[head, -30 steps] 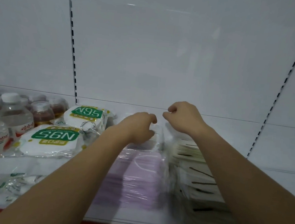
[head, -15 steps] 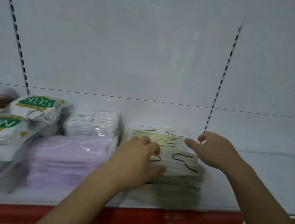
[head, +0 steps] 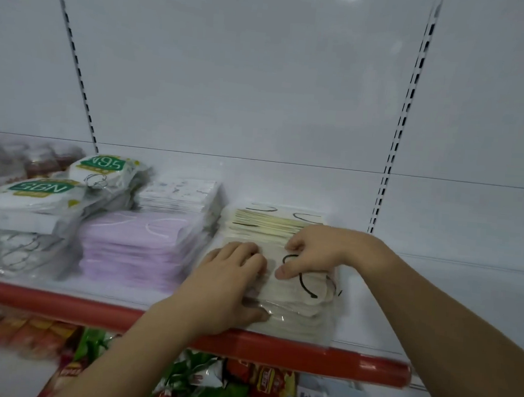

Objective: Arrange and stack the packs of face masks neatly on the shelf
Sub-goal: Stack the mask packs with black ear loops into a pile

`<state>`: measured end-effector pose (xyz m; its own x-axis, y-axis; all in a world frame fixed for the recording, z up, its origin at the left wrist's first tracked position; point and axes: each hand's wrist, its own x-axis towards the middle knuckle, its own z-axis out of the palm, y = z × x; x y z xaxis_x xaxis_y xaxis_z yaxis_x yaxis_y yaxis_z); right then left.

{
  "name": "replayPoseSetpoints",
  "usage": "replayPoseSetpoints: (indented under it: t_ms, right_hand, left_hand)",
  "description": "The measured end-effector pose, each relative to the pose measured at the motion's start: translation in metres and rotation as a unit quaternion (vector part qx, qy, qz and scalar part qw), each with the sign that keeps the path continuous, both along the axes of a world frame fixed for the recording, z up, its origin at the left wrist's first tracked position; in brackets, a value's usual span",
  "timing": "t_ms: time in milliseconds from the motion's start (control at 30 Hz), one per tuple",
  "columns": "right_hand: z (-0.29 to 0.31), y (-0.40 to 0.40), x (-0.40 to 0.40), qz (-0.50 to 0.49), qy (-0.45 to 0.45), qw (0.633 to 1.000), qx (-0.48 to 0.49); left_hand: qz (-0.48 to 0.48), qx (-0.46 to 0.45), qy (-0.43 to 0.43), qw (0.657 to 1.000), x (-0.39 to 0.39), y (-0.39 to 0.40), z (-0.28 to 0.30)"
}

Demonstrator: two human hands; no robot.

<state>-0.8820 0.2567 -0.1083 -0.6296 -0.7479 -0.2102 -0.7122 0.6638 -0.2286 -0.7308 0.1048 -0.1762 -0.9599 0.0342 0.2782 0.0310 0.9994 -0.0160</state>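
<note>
We've got lilac masks [head: 131, 244] left of the beige pack [head: 296, 298] with black loops, green-labelled white N95s [head: 35, 193] further left, red shelf edge [head: 274, 349] below.

Beige mask packs [head: 296, 307], black ear loops, clear wrap, stacked flat at shelf [head: 366, 368] front edge.

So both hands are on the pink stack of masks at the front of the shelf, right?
Not quite. The head view shows both hands, left hand and right hand, on the beige stack of masks with black ear loops at the front of the shelf. The pink stack lies untouched beside it.
</note>
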Motion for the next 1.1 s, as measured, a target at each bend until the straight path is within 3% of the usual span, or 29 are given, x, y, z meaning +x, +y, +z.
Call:
replayPoseSetpoints:
  t_ms: [200,533,767,1100]
  right_hand:
    - [0.013,-0.021,-0.01,0.009,0.014,0.996,0.088]
    - [0.018,-0.028,0.01,0.027,-0.079,0.994,0.072]
    - [0.015,-0.033,0.008,0.028,-0.036,0.993,0.109]
    - [0.014,-0.029,-0.004,0.023,-0.043,0.997,0.065]
  left_hand:
    - [0.001,-0.016,0.03,0.999,0.007,0.002,-0.02]
    - [0.008,-0.056,0.11,0.992,-0.004,-0.003,-0.023]
    - [0.009,-0.061,0.105,0.993,-0.01,-0.008,-0.033]
    - [-0.036,-0.057,0.107,0.992,-0.007,-0.022,-0.028]
